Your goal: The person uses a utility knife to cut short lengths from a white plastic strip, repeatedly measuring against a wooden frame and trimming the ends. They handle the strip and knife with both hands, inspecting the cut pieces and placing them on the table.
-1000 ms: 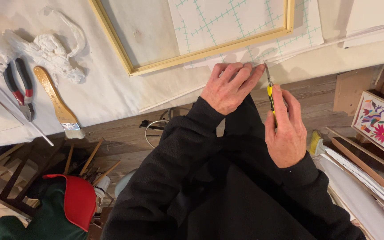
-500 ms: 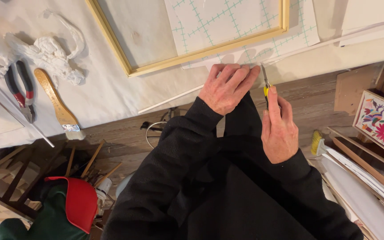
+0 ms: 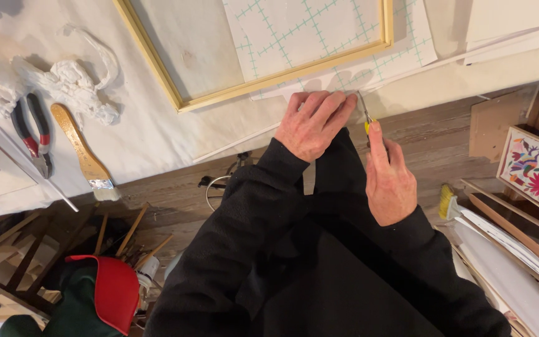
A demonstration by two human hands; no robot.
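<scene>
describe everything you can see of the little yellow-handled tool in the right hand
The tool is slim, with a thin grey metal blade or shaft and a yellow handle, mostly hidden inside the right hand. Its tip points up and slightly left, meeting the gridded sheet's edge at the table rim, beside the left hand's fingertips.

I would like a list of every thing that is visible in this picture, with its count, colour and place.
wooden frame: one, pale yellow, top centre on the white sheet
gridded sheet: one, white with green lines, partly inside the frame
knife: one, yellow handle, at the table edge
pliers: one, red and black, left
brush: one, wooden handle, beside the pliers
crumpled paper: white, upper left
embroidered box: one, many colours, right
red and green cloth: one, bottom left
left hand: flat on the sheet edge
right hand: holds the knife
</scene>
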